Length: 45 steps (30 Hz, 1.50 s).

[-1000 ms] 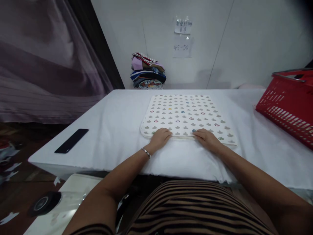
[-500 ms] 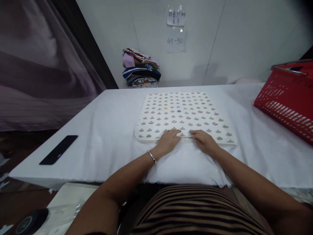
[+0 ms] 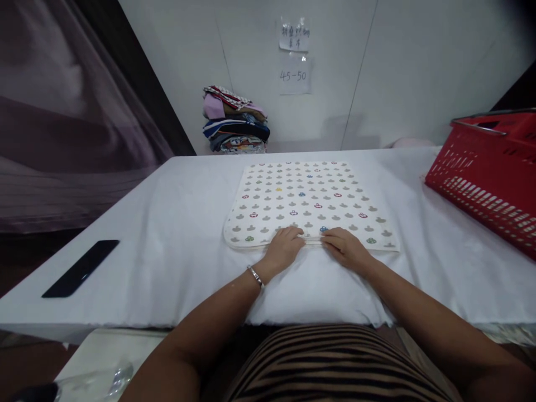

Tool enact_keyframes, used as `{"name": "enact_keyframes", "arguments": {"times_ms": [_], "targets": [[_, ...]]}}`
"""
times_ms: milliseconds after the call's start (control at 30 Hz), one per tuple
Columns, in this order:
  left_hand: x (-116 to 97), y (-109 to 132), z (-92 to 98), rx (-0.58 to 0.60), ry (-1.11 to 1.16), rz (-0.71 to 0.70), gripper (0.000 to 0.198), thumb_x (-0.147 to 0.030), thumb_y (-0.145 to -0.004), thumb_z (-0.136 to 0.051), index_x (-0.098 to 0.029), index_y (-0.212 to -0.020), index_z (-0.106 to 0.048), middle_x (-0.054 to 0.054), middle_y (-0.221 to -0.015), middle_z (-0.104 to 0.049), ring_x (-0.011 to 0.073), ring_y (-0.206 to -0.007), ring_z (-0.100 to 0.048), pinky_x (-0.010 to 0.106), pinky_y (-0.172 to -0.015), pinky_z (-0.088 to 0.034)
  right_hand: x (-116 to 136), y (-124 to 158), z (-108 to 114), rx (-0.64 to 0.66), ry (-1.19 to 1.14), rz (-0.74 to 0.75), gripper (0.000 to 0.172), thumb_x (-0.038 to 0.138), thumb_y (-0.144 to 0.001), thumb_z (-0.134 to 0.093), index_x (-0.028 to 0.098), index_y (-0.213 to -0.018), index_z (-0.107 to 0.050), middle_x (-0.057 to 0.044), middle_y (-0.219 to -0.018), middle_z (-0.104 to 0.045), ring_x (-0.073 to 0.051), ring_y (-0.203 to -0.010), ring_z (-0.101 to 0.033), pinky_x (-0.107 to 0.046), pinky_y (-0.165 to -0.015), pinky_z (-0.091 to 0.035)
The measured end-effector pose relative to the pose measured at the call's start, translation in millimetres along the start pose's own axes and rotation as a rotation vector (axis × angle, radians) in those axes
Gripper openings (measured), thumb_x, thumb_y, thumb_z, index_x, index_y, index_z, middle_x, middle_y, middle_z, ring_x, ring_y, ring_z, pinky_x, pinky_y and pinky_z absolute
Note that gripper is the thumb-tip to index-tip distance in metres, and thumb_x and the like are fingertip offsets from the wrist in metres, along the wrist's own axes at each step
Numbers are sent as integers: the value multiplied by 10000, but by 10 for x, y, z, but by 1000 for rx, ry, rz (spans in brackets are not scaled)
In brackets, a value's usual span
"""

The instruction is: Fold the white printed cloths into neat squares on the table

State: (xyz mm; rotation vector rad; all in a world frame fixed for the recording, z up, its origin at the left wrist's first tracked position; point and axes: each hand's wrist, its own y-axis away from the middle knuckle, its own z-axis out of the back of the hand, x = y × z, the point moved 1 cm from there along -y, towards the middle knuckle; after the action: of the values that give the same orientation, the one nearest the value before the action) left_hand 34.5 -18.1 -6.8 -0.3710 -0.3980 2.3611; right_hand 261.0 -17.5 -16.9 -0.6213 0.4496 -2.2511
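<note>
A white folded cloth [image 3: 307, 195] printed with grey and coloured motifs lies flat on the white-covered table [image 3: 176, 223]. At the middle of its near edge, my left hand [image 3: 285, 249] grips the layered edge, fingers on top and thumb side toward the centre. A short way to the right, my right hand [image 3: 344, 249] pinches the same edge. Between both hands the stacked layers of the edge show. The thumbs are partly hidden. A silver bracelet [image 3: 255, 276] circles my left wrist.
A black phone-like slab [image 3: 81, 269] lies at the table's left. The red plastic basket [image 3: 488, 178] stands at the right. Behind the table's far edge is a pile of folded fabrics [image 3: 237, 120]. Paper signs [image 3: 295, 74] hang on the wall.
The camera view has shifted slightly, so the whole scene sits a bit lower and further left. Both hands keep to the cloth's near edge, with the layered edge between them showing slightly more.
</note>
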Motion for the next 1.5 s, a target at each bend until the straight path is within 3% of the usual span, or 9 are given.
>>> {"name": "enact_keyframes", "arguments": {"times_ms": [133, 267, 400, 667, 800, 933, 1133, 1300, 1500], "targets": [[-19, -14, 11, -23, 16, 23, 228, -216, -940, -388, -161, -836, -584, 61, -975, -605, 182, -921, -520, 338, -800, -401, 23, -6, -6, 16, 37, -5, 231, 260, -905, -460, 224, -1062, -626, -106, -1077, -635, -242, -984, -579, -437, -814, -498], [-12, -14, -16, 30, -17, 6, 228, -217, -948, -367, -163, -822, -549, 51, -826, -601, 181, -813, -532, 344, -772, -388, 23, -1, -19, 15, 78, 13, 246, 193, -905, -428, 226, -1043, -629, -97, -1061, -645, -230, -964, -584, -411, -797, -496], [-11, -4, -37, 52, -95, -37, 269, -208, -954, -336, -157, -790, -543, 50, -774, -597, 177, -758, -535, 342, -752, -374, 19, 6, -37, 26, 162, 12, 247, 150, -894, -396, 200, -989, -619, -94, -923, -662, -223, -856, -593, -377, -735, -492], [-22, 12, -21, 67, -89, -18, 133, -240, -921, -437, -173, -899, -550, 46, -879, -616, 187, -838, -547, 343, -774, -384, 25, 14, -51, 23, 224, -39, 211, 159, -903, -378, 217, -985, -563, -65, -843, -645, -206, -773, -575, -331, -682, -462], [8, 34, -61, 7, -114, -28, 204, -106, -902, -389, -180, -900, -579, 68, -1044, -601, 189, -936, -536, 342, -784, -395, 39, 7, -35, 34, 225, -37, 210, 149, -897, -372, 212, -922, -571, -72, -831, -640, -212, -762, -571, -330, -665, -448], [-14, 52, -74, -4, -122, -92, 232, -110, -906, -393, -196, -901, -608, 51, -1176, -561, 198, -1028, -504, 351, -830, -387, 51, 0, -30, 40, 228, 2, 215, 112, -877, -380, 204, -889, -574, -78, -813, -634, -211, -757, -564, -323, -659, -444], [-45, 17, -69, 0, -165, -50, 196, -170, -917, -427, -189, -882, -619, 40, -1156, -574, 219, -1040, -495, 369, -832, -371, 33, 9, -57, 8, 223, 12, 211, 102, -872, -381, 203, -912, -562, -84, -850, -645, -214, -792, -575, -331, -685, -462], [-43, -13, -85, 28, -149, -56, 200, -121, -904, -425, -172, -843, -609, 48, -1133, -574, 213, -1065, -475, 349, -838, -379, 36, 12, -62, 1, 196, 11, 207, 107, -873, -379, 198, -915, -559, -92, -863, -645, -224, -813, -577, -341, -692, -459], [-90, 22, -40, -3, -88, -84, 164, -90, -889, -424, -160, -886, -572, 63, -1063, -569, 194, -1012, -477, 334, -838, -387, 120, -8, -8, 83, 146, 3, 147, 191, -883, -420, 182, -945, -552, -94, -882, -627, -224, -831, -555, -348, -724, -439]]}}
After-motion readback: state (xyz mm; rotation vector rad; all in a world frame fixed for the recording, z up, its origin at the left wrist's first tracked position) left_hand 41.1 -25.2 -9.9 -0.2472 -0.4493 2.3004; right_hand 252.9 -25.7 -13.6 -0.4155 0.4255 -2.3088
